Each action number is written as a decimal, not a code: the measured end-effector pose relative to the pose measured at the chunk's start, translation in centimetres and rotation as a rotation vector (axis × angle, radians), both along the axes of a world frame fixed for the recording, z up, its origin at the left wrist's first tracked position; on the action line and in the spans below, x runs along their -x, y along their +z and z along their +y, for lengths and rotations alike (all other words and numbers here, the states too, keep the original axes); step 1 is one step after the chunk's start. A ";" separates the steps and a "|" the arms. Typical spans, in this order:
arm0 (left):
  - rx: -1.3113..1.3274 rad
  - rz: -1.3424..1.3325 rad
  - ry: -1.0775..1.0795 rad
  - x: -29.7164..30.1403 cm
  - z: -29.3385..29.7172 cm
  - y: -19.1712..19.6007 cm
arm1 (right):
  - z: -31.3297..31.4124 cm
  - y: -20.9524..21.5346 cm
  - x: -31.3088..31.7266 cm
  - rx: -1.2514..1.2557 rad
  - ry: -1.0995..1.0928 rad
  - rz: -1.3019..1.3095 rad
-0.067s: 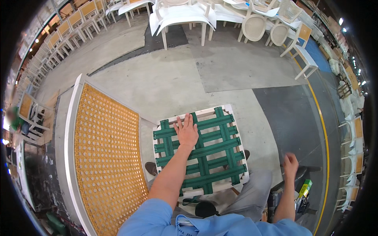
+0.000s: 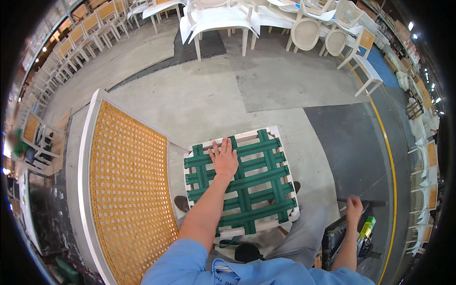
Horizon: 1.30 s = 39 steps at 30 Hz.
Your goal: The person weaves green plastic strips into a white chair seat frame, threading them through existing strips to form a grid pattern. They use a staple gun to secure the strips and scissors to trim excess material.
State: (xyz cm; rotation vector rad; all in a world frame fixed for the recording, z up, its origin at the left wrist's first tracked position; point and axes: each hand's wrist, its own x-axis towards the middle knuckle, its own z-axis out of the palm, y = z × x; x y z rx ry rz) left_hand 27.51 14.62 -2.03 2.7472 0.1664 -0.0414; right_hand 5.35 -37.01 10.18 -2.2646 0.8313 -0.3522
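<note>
In front of me stands a chair with a pale frame, its seat strung with woven green webbing straps (image 2: 244, 194). My left hand (image 2: 224, 159) lies on the far part of the seat, fingers spread over the straps and the frame's far rail. The chair's yellow cane backrest (image 2: 128, 190) rises on the left in a white frame. Off to the right of the seat, my right hand (image 2: 354, 210) is closed above a dark stand. A thin light piece shows beside its fingers, too small to name.
A green and yellow box (image 2: 367, 227) lies among items on the dark stand (image 2: 335, 232) at my right. A white-seated chair (image 2: 368, 69) stands at the far right. White-covered chairs (image 2: 221, 21) line the far side, and more chairs run along the left. A person (image 2: 21, 145) is at the far left.
My right hand has moved down and slightly to the right, over the dark stand. My left hand stays on the webbing.
</note>
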 end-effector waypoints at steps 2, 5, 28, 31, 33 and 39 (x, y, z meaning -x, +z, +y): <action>-0.002 -0.073 -0.001 -0.2 0.0 0.3 | -3.7 0.6 8.4 0.399 -0.187 0.319; -0.002 -0.079 -0.006 -0.5 0.1 0.9 | -5.3 -0.9 16.1 0.396 -0.434 0.614; 0.086 -0.015 -0.013 -0.5 0.7 0.9 | -3.5 1.9 12.7 -0.069 -0.241 -0.039; 0.075 -0.004 -0.014 -0.5 0.7 0.8 | 1.1 6.8 4.7 -0.472 0.019 -0.122; 0.055 -0.090 -0.006 -0.6 0.7 0.7 | 5.5 9.7 -1.3 -0.687 0.137 0.051; 0.088 -0.084 -0.001 -0.7 1.0 0.5 | 24.2 7.5 -18.7 -0.909 0.558 0.255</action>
